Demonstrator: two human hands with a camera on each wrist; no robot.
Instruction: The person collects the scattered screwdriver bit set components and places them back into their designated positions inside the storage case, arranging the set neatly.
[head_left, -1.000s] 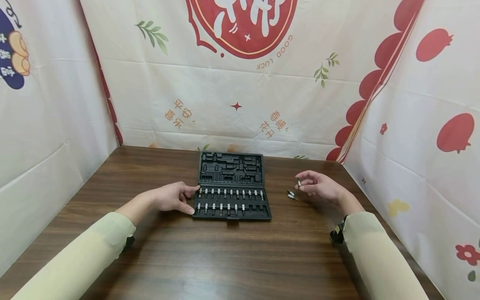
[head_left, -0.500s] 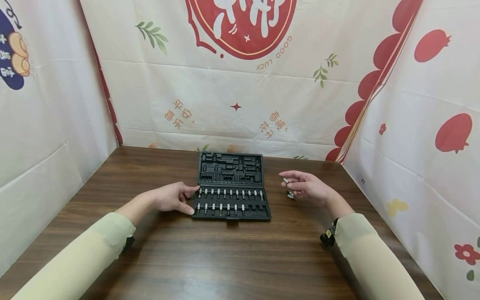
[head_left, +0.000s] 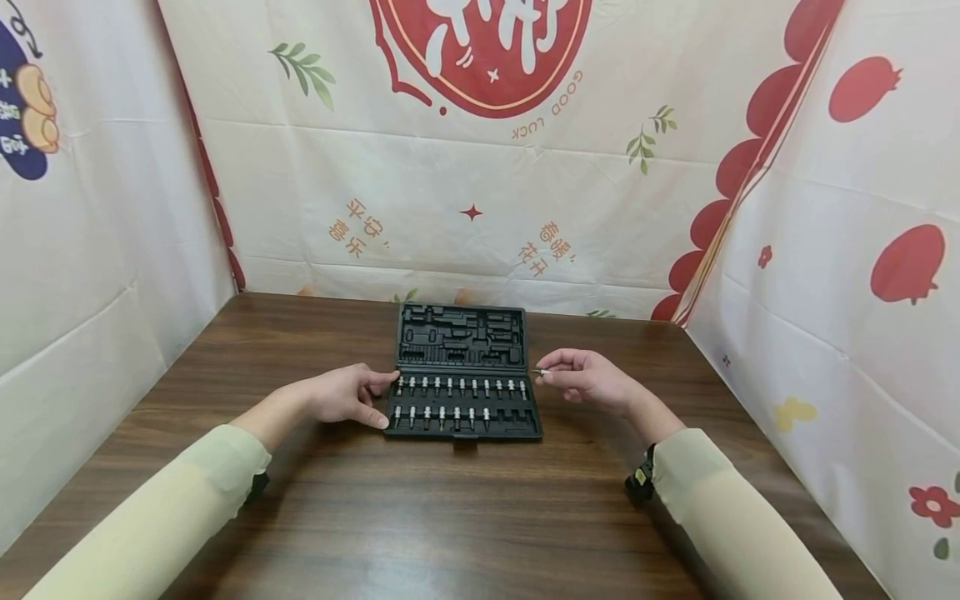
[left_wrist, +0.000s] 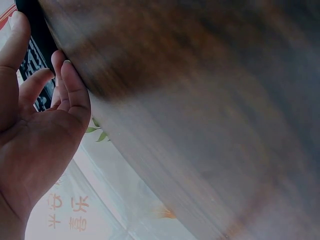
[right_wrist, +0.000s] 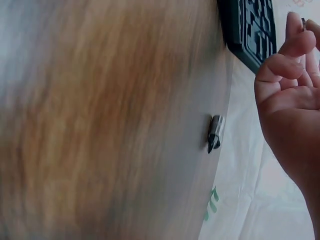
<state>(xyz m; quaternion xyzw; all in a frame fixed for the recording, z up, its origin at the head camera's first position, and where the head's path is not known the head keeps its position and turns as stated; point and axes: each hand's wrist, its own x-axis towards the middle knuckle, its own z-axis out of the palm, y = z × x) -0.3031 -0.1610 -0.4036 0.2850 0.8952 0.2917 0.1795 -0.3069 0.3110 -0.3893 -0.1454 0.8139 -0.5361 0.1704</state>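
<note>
The left hand [head_left: 347,395] is rested, fingers loosely spread, against the left edge of the black bit-socket case [head_left: 480,402]; just beside its right edge, one bit socket [head_left: 543,372] is pinched by the right hand [head_left: 592,382].

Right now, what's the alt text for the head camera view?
A person's right hand pinches a small metal piece beside an open black case on a brown table. The left hand touches the case's left side; two rows of metal bits sit inside.
</note>
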